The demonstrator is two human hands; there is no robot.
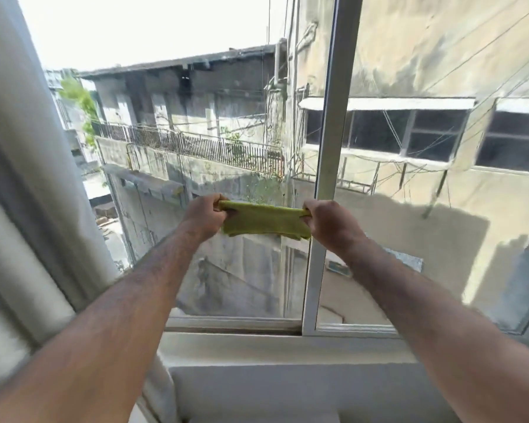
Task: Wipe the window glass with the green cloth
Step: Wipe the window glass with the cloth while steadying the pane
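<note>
A green cloth [264, 220] is stretched flat between my two hands at mid-frame, in front of the window. My left hand [202, 214] pinches its left end and my right hand [329, 222] pinches its right end. Behind the cloth is the window glass [226, 123], a left pane and a right pane [440, 209] split by a white upright frame bar [327, 154]. Whether the cloth touches the glass I cannot tell.
A pale curtain [25, 193] hangs down the left side. The white lower window frame [235, 323] and a light sill [272, 349] run below my arms. Weathered buildings and a railed balcony show outside.
</note>
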